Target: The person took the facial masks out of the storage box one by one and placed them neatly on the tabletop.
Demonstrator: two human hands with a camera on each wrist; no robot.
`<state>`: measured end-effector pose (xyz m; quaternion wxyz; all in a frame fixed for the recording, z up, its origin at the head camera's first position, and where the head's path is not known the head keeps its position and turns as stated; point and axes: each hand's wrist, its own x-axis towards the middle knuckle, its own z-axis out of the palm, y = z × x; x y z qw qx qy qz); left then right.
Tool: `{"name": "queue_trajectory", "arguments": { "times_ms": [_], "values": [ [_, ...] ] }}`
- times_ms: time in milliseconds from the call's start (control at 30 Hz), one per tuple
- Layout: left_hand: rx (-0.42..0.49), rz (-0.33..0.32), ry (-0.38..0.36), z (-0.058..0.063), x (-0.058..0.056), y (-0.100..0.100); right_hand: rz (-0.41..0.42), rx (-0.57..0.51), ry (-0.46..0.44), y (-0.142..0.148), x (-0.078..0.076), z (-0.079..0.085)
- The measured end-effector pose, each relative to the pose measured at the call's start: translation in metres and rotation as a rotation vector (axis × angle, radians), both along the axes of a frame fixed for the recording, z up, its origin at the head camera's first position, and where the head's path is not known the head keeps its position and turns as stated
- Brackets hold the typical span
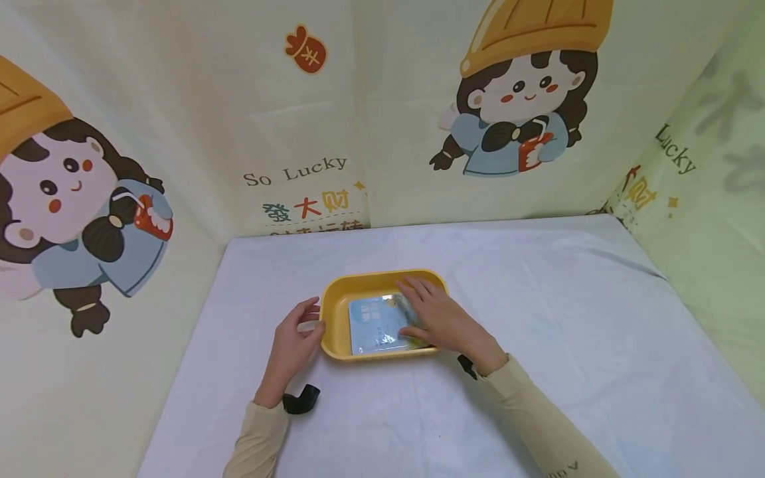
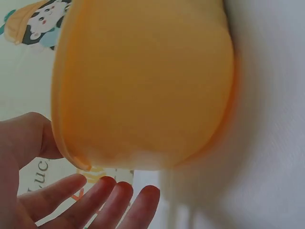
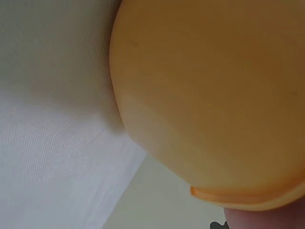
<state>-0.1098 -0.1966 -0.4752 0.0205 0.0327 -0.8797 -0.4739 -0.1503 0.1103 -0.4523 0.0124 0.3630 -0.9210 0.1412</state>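
A yellow plastic tray with rounded corners stands on the table. Inside it lies a flat, glossy light-blue packet with pale printing. At the tray's left end is my left hand, its thumb right at the rim. In the left wrist view the fingers extend loosely near the tray wall, not curled round it. My right hand reaches over the tray's right end, thumb and fingers spread across the packet's right part and covering it. The right wrist view shows mostly the tray's outer wall.
A white cloth covers the table. Pale curtains printed with cartoon figures hang at the back and sides. Black wrist straps or mounts sit at both wrists.
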Motion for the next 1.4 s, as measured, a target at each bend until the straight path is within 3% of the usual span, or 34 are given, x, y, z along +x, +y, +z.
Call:
{"name": "queue_trajectory", "arguments": {
  "times_ms": [467, 1033, 1400],
  "values": [
    [0.229, -0.054, -0.138, -0.002, -0.003, -0.009, 0.052, 0.039, -0.069, -0.004, -0.004, -0.003],
    [0.271, -0.067, -0.142, -0.007, -0.004, -0.009, 0.06, 0.075, -0.134, -0.013, -0.007, -0.006],
    [0.289, -0.067, -0.158, -0.009, -0.004, -0.008, 0.078, 0.033, -0.094, -0.013, -0.013, -0.01]
  ]
}}
